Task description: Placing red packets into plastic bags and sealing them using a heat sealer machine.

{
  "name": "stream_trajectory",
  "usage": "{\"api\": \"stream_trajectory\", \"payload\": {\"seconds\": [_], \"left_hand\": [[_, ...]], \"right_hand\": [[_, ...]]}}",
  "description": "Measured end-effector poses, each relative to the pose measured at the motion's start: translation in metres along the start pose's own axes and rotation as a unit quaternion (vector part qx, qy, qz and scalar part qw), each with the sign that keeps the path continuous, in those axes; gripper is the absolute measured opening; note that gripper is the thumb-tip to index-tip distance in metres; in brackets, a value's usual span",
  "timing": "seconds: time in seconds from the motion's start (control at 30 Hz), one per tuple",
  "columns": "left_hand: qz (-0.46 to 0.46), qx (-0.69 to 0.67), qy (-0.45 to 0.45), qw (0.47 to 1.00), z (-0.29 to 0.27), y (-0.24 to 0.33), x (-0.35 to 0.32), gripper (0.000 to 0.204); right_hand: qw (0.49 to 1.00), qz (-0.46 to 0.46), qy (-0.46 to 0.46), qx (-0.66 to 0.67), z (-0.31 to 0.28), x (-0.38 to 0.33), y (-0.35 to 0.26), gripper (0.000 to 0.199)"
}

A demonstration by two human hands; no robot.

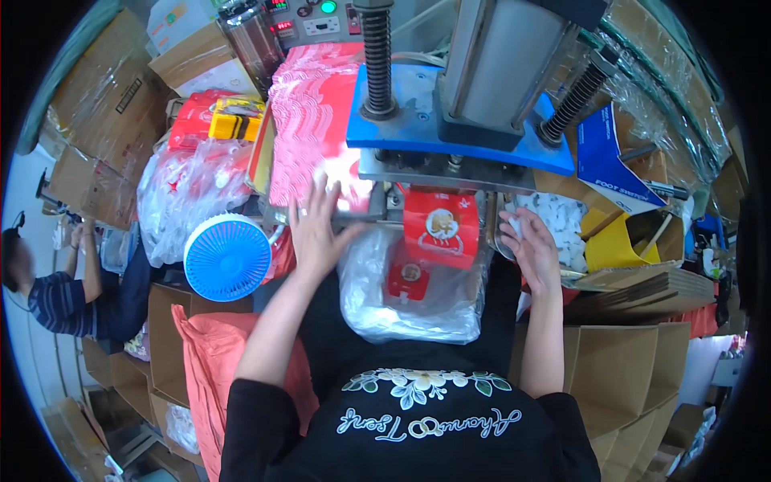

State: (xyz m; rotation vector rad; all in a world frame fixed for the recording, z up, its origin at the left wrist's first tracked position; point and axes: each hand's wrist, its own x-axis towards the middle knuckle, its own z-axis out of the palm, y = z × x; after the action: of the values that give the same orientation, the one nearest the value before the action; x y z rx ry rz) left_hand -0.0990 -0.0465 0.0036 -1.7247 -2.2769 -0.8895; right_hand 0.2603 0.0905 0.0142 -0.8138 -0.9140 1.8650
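Note:
My left hand (315,233) reaches over the lower end of a stack of red-and-pink printed sheets (309,120), its fingers spread and nothing held. At the box of white pieces (560,221), my right hand (533,247) has its fingers curled, with a small white piece (515,227) at the fingertips. Between my hands, a red printed packet (441,245) with a gold-and-white emblem hangs at the front of the press (418,108). Below it, a clear plastic bag (365,297) on my lap holds another red packet (407,281).
Near my left forearm stands a blue round fan (228,257). Behind it are plastic-wrapped red goods (197,181). A yellow box (614,241) and a blue-and-white carton (614,157) stand at right. Cardboard dividers (618,361) lie lower right. Another person (68,301) works at far left.

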Motion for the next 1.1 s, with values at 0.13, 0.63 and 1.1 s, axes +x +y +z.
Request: {"api": "stream_trajectory", "payload": {"seconds": [0.13,0.63,1.1], "left_hand": [[-0.033,-0.088,0.029,0.995,-0.018,-0.011,-0.026,0.025],[-0.143,-0.498,-0.218,0.827,-0.001,0.08,-0.077,0.013],[-0.409,-0.668,-0.147,0.605,0.04,0.117,0.006,0.024]], "right_hand": [[0.978,-0.043,0.0,-0.206,0.018,-0.006,-0.005,0.027],[0.915,0.031,-0.277,-0.293,0.097,-0.035,0.016,0.023],[0.607,-0.243,0.118,-0.748,0.026,0.012,-0.016,0.026]]}}
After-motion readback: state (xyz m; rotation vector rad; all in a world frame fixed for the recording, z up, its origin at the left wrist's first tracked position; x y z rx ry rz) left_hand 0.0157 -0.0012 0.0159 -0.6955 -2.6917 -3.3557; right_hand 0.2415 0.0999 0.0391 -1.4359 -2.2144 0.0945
